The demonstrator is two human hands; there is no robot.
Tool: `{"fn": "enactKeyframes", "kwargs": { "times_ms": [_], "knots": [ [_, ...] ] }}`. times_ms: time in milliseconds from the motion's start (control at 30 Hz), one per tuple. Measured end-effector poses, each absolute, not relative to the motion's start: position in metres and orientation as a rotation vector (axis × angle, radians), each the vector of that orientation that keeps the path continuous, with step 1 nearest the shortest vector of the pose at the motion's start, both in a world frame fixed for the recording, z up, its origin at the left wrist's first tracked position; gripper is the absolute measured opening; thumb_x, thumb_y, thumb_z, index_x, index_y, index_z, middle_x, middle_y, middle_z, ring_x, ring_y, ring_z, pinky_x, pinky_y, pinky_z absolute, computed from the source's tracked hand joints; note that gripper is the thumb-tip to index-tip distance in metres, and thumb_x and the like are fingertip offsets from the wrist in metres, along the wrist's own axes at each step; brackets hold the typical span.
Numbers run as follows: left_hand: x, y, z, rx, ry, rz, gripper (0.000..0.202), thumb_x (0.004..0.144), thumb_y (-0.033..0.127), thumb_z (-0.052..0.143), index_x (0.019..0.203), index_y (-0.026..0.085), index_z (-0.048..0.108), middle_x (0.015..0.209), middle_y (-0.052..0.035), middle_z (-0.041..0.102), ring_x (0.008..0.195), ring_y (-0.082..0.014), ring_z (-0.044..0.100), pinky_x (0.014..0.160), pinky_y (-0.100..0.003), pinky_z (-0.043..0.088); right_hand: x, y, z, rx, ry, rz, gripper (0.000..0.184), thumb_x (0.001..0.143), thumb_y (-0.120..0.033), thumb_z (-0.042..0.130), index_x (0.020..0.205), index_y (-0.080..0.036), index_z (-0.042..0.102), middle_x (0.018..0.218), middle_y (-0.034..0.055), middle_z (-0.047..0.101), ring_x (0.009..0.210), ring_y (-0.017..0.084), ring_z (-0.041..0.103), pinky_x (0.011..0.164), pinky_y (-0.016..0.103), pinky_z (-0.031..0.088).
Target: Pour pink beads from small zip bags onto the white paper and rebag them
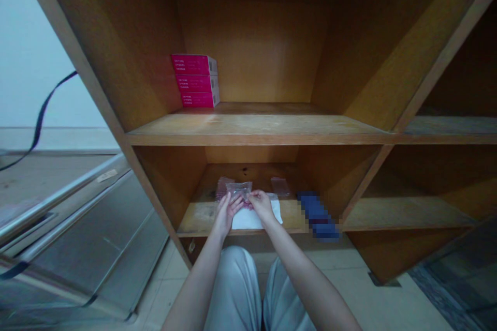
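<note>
Low in the cabinet, both hands work over a white sheet at the front of the bottom shelf. My left hand has a small clear plastic bag between its thumb and outstretched fingers. Close to the bag's right edge, my right hand is closed in a pinch; what its fingertips hold is too small to make out. Small pinkish-red pieces show between the hands. Behind the left hand lies a stack of pink-edged clear bags. Another flat clear bag rests farther back on the right.
A blurred-out blue object overhangs the shelf's front edge at the right. Three stacked pink boxes stand on the upper shelf. Cabinet walls close in both sides. A metal-framed glass panel leans at the left.
</note>
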State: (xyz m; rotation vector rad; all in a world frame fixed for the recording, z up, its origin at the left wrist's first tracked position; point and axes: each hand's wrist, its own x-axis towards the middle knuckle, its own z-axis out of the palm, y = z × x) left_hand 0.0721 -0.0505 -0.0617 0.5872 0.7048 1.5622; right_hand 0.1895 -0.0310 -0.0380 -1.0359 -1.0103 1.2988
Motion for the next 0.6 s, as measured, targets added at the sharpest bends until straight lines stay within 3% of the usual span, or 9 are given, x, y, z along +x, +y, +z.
{"fn": "enactKeyframes", "kwargs": {
  "times_ms": [200, 600],
  "knots": [
    [0.070, -0.051, -0.063, 0.544, 0.705, 1.558, 0.020, 0.069, 0.022, 0.062, 0.080, 0.016, 0.046, 0.093, -0.0097, 0.065, 0.092, -0.0224, 0.060, 0.081, -0.039, 0.047, 0.196, -0.028, -0.039, -0.995, -1.047, 1.293, 0.021, 0.057, -0.030, 0.061, 0.067, -0.017, 0.047, 0.053, -0.0023, 0.055, 0.048, 0.011, 0.054, 0.045, 0.021, 0.040],
    [0.066, -0.051, -0.066, 0.604, 0.741, 1.511, 0.020, 0.072, 0.017, 0.059, 0.090, 0.014, 0.050, 0.097, -0.0115, 0.062, 0.092, -0.0211, 0.060, 0.081, -0.037, 0.048, 0.207, -0.023, -0.041, -1.018, -1.131, 1.099, 0.014, 0.060, -0.024, 0.055, 0.072, -0.017, 0.055, 0.068, 0.0024, 0.062, 0.060, 0.013, 0.056, 0.050, 0.022, 0.042]
  ]
}}
